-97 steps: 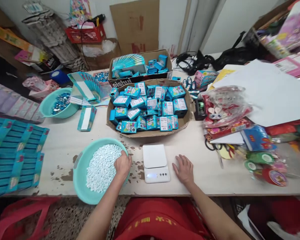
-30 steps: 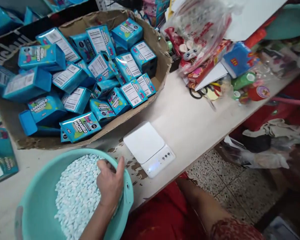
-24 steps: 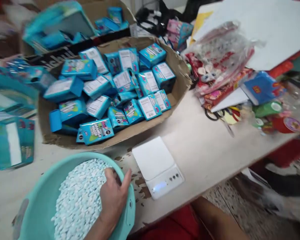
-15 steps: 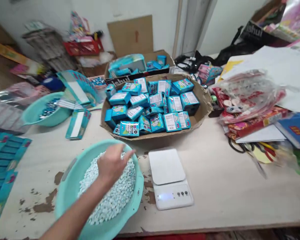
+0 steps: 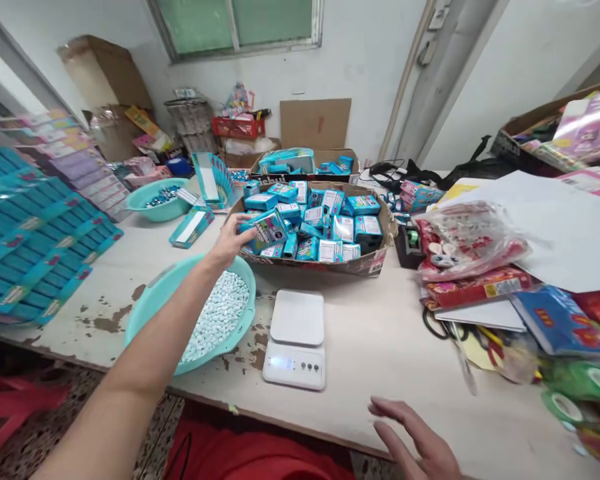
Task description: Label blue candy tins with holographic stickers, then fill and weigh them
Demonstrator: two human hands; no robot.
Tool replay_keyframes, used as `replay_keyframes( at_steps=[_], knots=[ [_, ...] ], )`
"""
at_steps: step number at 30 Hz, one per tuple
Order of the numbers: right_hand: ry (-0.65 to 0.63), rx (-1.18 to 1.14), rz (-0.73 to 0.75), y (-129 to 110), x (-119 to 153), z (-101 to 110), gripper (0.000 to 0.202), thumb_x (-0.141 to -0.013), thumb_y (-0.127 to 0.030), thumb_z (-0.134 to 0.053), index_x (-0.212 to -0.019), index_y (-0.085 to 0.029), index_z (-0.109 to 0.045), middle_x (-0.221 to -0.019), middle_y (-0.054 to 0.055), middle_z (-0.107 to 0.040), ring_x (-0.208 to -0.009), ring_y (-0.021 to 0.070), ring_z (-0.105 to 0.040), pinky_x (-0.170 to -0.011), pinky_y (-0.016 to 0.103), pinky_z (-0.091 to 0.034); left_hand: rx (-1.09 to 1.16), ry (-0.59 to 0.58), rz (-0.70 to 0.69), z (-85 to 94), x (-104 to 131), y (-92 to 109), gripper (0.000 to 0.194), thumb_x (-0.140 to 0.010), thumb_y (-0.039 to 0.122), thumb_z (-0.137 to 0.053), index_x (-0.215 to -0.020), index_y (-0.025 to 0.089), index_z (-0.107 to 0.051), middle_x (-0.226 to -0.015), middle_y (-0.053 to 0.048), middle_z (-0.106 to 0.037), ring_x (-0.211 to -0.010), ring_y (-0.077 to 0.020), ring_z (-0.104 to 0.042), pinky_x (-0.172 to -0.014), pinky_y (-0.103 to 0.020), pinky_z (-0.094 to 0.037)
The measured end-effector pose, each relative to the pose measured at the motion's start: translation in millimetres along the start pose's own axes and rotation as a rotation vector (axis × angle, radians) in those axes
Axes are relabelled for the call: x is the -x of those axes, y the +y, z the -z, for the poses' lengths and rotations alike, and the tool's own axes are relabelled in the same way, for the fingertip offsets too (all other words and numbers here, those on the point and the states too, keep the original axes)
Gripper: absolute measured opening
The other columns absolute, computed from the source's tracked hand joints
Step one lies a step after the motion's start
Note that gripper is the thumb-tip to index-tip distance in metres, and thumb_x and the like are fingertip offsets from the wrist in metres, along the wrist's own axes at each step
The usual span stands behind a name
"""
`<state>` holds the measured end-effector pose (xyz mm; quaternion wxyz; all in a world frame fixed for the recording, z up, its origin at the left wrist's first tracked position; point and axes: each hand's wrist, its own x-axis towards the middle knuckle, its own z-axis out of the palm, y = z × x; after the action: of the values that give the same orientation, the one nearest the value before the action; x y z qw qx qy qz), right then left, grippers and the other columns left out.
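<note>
My left hand (image 5: pixel 234 239) is closed on a small blue candy box (image 5: pixel 267 230) at the front left of a cut-down cardboard carton (image 5: pixel 375 261). Many more such boxes lie heaped in the carton. Below my left forearm stands a turquoise basin (image 5: pixel 150 303) partly filled with pale, pebble-like candies (image 5: pixel 220 307). To the basin's right is a white kitchen scale (image 5: pixel 298 319) with a lit display and a bare plate. My right hand (image 5: pixel 415 440) hovers over the table's front edge, fingers apart and holding nothing.
Stacked blue display packs (image 5: pixel 40 247) fill the left side. A second turquoise basin (image 5: pixel 163 212) holds shiny wrapped pieces. Plastic bags (image 5: pixel 475 240), scissors (image 5: pixel 463 360) and green tape rolls (image 5: pixel 565 403) crowd the right side. Another box of blue packs (image 5: pixel 300 167) stands behind the carton.
My left hand has gone from above the candies to the carton and taken hold of a blue box. My right hand has come into view. The camera view has tilted up.
</note>
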<state>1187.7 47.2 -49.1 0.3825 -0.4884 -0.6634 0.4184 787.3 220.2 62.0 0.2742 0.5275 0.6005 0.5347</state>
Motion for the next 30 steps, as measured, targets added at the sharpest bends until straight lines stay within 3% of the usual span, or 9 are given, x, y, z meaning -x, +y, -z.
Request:
replay_keyframes(
  at_steps=[5, 9, 11, 14, 16, 19, 22, 26, 30],
  knots=[
    [0.042, -0.307, 0.124, -41, -67, -59, 0.052, -0.077, -0.037, -0.068, -0.127, -0.028, -0.053, -0.122, 0.010, -0.062, -0.107, 0.0258, -0.062, -0.087, 0.040, -0.054, 0.587, -0.095, 0.211, -19.3, 107, 23, 0.055, -0.062, 0.041, -0.078, -0.106, 0.022, -0.050, -0.091, -0.001, -0.063, -0.073, -0.0129, -0.060, -0.066, -0.024, -0.048],
    [-0.210, -0.560, 0.260, -69, -97, -88, 0.098, -0.058, -0.051, -0.081, -0.141, -0.030, -0.034, -0.145, 0.012, -0.040, -0.131, 0.0300, -0.042, -0.099, 0.045, -0.045, 0.798, -0.205, 0.396, -48.9, 171, 15, 0.048, -0.071, 0.042, -0.072, -0.109, 0.018, -0.056, -0.094, -0.005, -0.067, -0.080, -0.0161, -0.063, -0.073, -0.026, -0.048],
    [-0.405, -0.631, 0.264, -74, -100, -85, 0.113, -0.044, -0.056, -0.085, -0.141, -0.029, -0.034, -0.141, 0.013, -0.044, -0.130, 0.0316, -0.043, -0.101, 0.046, -0.043, 0.872, -0.334, 0.496, -62.4, 197, 10, 0.049, -0.071, 0.045, -0.071, -0.107, 0.014, -0.061, -0.095, -0.009, -0.068, -0.083, -0.0179, -0.064, -0.075, -0.027, -0.048],
    [-0.625, -0.650, 0.188, -67, -83, -73, 0.090, -0.037, -0.054, -0.087, -0.116, -0.023, -0.058, -0.109, 0.010, -0.066, -0.106, 0.0307, -0.061, -0.093, 0.045, -0.048, 0.769, -0.532, 0.528, -70.2, 230, 2, 0.048, -0.074, 0.049, -0.066, -0.104, 0.012, -0.064, -0.097, -0.010, -0.068, -0.085, -0.0198, -0.063, -0.078, -0.029, -0.048],
    [-0.559, -0.662, 0.104, -52, -60, -67, 0.065, -0.038, -0.050, -0.088, -0.091, -0.021, -0.065, -0.086, 0.005, -0.069, -0.085, 0.0261, -0.067, -0.082, 0.040, -0.052, 0.450, -0.573, 0.410, -62.6, 246, -6, 0.043, -0.077, 0.049, -0.063, -0.104, 0.015, -0.066, -0.099, -0.009, -0.068, -0.088, -0.0214, -0.063, -0.082, -0.033, -0.047],
    [-0.237, -0.708, -0.102, -22, -19, -68, 0.052, -0.045, -0.045, -0.088, -0.086, -0.021, -0.065, -0.083, 0.004, -0.070, -0.075, 0.0225, -0.066, -0.071, 0.034, -0.054, -0.068, -0.324, 0.166, -40.0, 253, -30, 0.036, -0.079, 0.045, -0.059, -0.105, 0.020, -0.066, -0.112, -0.010, -0.064, -0.107, -0.0254, -0.056, -0.098, -0.040, -0.040],
    [0.050, -0.777, -0.277, 5, 6, -79, 0.059, -0.055, -0.045, -0.083, -0.105, -0.022, -0.065, -0.102, 0.007, -0.071, -0.087, 0.0242, -0.067, -0.079, 0.037, -0.054, -0.152, -0.166, 0.168, -29.3, 237, -68, 0.052, -0.085, 0.052, -0.047, -0.125, 0.020, -0.055, -0.134, -0.012, -0.052, -0.130, -0.0266, -0.041, -0.110, -0.044, -0.028],
    [0.155, -0.855, -0.381, 18, 4, -100, 0.061, -0.055, -0.044, -0.082, -0.108, -0.019, -0.067, -0.102, 0.007, -0.072, -0.094, 0.0262, -0.067, -0.090, 0.043, -0.051, 0.106, -0.142, 0.211, -57.0, 200, -112, 0.078, -0.085, 0.068, -0.030, -0.145, 0.018, -0.029, -0.154, -0.012, -0.025, -0.143, -0.0236, -0.019, -0.116, -0.039, -0.017],
    [0.173, -0.876, -0.394, 16, -11, -109, 0.055, -0.053, -0.046, -0.082, -0.099, -0.019, -0.070, -0.096, 0.006, -0.074, -0.092, 0.0268, -0.068, -0.090, 0.044, -0.052, 0.224, -0.108, 0.193, -95.2, 183, -124, 0.082, -0.085, 0.072, -0.017, -0.148, 0.019, -0.022, -0.156, -0.010, -0.021, -0.143, -0.0222, -0.020, -0.117, -0.036, -0.017]
  ],
)
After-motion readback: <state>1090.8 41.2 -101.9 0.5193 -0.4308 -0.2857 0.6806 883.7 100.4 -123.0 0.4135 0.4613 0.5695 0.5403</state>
